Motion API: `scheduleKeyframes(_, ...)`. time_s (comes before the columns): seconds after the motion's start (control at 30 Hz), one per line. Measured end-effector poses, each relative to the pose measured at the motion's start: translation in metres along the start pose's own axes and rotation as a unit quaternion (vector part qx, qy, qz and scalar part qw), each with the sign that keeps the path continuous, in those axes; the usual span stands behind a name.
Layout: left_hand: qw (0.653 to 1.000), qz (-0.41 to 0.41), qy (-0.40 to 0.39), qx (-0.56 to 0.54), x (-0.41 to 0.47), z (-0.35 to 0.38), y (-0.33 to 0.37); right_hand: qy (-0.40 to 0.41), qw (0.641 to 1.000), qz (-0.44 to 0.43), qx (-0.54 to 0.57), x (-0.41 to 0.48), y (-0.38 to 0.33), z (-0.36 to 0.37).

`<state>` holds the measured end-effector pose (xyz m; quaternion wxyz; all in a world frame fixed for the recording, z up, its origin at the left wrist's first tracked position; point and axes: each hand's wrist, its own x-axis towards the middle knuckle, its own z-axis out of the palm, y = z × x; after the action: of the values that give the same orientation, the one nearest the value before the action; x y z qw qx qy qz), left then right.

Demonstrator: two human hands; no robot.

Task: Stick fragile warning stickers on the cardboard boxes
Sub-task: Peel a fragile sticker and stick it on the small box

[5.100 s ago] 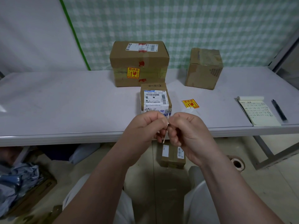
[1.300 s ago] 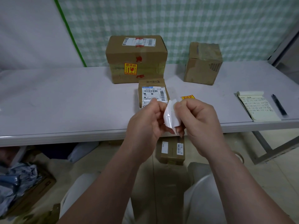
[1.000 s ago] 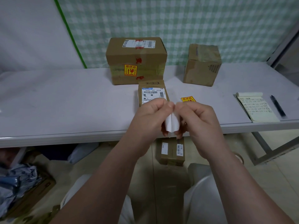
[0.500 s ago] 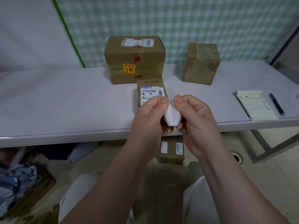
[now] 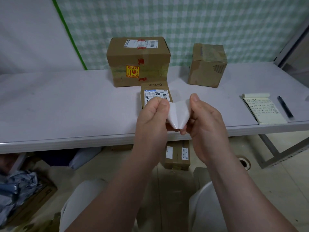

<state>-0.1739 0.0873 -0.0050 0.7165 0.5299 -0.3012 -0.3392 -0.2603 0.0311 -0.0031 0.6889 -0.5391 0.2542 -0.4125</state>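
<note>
My left hand (image 5: 153, 118) and my right hand (image 5: 204, 121) each pinch one side of a white sticker sheet (image 5: 178, 114), spread in a V above the table's front edge. Only its white back faces me. Just behind my hands stands a small cardboard box (image 5: 154, 91) with a barcode label on top. A large cardboard box (image 5: 138, 61) at the back carries a yellow fragile sticker (image 5: 132, 71) on its front. A cube-shaped cardboard box (image 5: 207, 66) stands at the back right with no sticker showing.
A notepad (image 5: 264, 109) and a black pen (image 5: 285, 107) lie on the white table (image 5: 58, 104) at the right. Under the table sit another box (image 5: 178, 154), a tape roll (image 5: 244, 163) and crumpled wrapping (image 5: 18, 186) on the floor.
My hands have drawn apart, opening the white sheet from a narrow fold into a wide V. The loose yellow sticker on the table is now hidden behind my right hand.
</note>
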Motion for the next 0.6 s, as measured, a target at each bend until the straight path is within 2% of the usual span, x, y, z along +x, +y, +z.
scheduleKeyframes(0.07,0.997,0.022,-0.016,0.069,0.001,-0.004,0.003,-0.015,0.996,-0.002,-0.083,0.001,-0.003,-0.005)
scheduleKeyframes(0.13,0.996,0.013,-0.014,0.088,0.002,-0.005,0.005,-0.023,0.991,-0.009,-0.130,0.002,-0.005,-0.008)
scheduleKeyframes(0.3,0.998,-0.021,-0.058,0.016,0.000,-0.005,0.007,-0.024,0.988,-0.019,-0.149,0.000,-0.009,-0.006)
scheduleKeyframes(0.47,0.995,-0.004,-0.101,0.014,-0.005,-0.004,0.008,0.004,0.979,-0.070,-0.192,-0.005,-0.019,0.000)
scheduleKeyframes(0.6,0.994,0.005,-0.093,0.058,-0.003,-0.003,0.014,0.053,0.958,-0.111,-0.258,-0.005,-0.019,0.003)
